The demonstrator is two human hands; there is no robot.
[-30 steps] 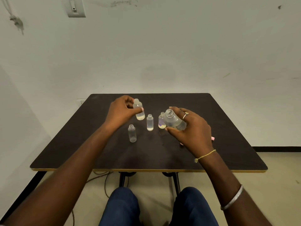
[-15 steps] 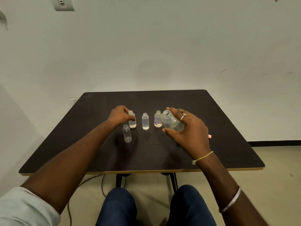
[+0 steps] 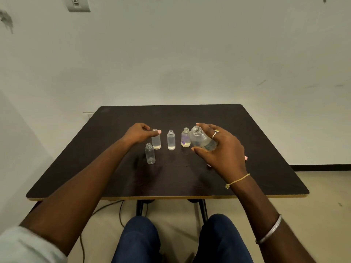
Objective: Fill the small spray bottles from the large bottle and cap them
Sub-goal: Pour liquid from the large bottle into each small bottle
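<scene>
Over table (image 3: 247,139), large bottle (image 3: 201,139) fills right grip (image 3: 224,149).

Small bottles (image 3: 171,140) – clear plastic; table (image 3: 247,149) – dark, matt.

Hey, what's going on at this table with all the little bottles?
A seated person is partway through filling bottles. The left hand pinches the neck of one small bottle standing on the dark table. The right hand grips the large bottle, open and tilted. The front bottle, the middle bottle and the purple-marked bottle stand uncapped nearby. No pouring is visible.
</scene>
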